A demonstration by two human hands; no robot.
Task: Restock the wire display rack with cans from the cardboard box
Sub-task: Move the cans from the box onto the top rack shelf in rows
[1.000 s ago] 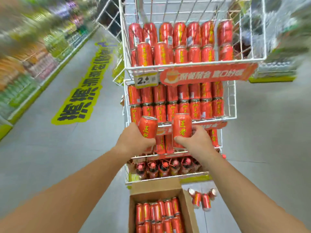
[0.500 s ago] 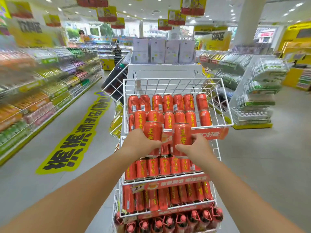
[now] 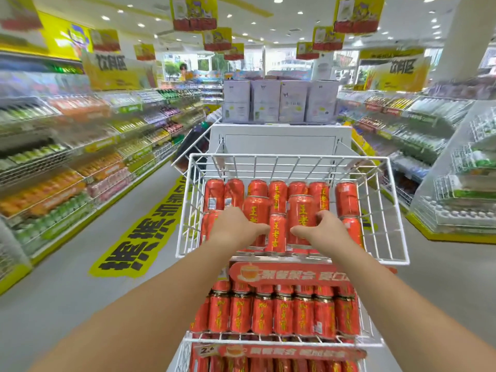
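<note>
Aisle floor [image 3: 80,291] lies open on both sides of the wire display rack [image 3: 292,159], whose top basket has free room behind its red cans [image 3: 346,198]. Both my arms reach in over the front rim. My left hand [image 3: 233,228] grips one upright can [image 3: 256,213] and my right hand [image 3: 322,229] grips another can [image 3: 300,216], a smaller can [image 3: 277,232] standing between them.

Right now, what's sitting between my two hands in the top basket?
In the head view, one upright red can stands between the left hand and right hand.

Side shelves [image 3: 67,162] blurred — lowest rack tier [image 3: 276,363] cut off, cardboard box out of frame.
</note>
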